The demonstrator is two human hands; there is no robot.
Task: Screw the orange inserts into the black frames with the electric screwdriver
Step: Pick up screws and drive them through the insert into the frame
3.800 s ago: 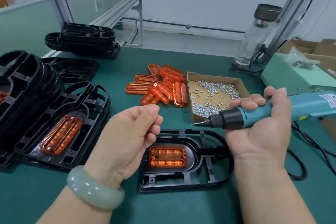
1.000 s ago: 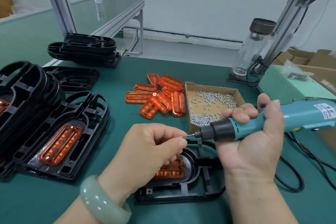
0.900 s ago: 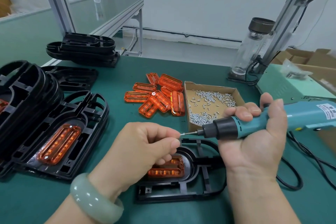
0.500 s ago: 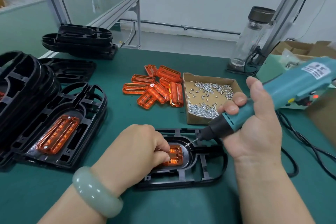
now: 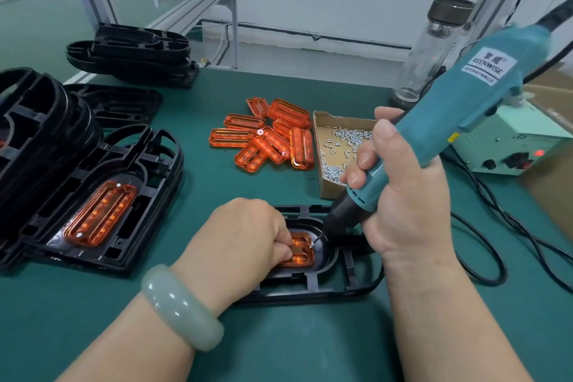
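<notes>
Head view: right grip (image 5: pixel 403 195) closed round driver (image 5: pixel 459 112), bit on screw (image 5: pixel 311 245) at 3 o'clock end of insert (image 5: pixel 300 254), left grip (image 5: pixel 242 236) pinching it into frame (image 5: pixel 350 284) at 6 o'clock of worktop (image 5: pixel 310 347); done frame (image 5: pixel 102 211) at 9, spare inserts (image 5: pixel 269 139) at 12 unfitted.

The green table (image 5: pixel 279 335) carries stacked black frames (image 5: pixel 148 164) at left, a single black frame (image 5: pixel 341 285) at lower centre, and loose orange inserts (image 5: pixel 269 139) at centre. A cardboard screw box (image 5: pixel 322 189) sits just beside the inserts, with a bottle (image 5: pixel 431 49) and power unit (image 5: pixel 508 146) at right.
</notes>
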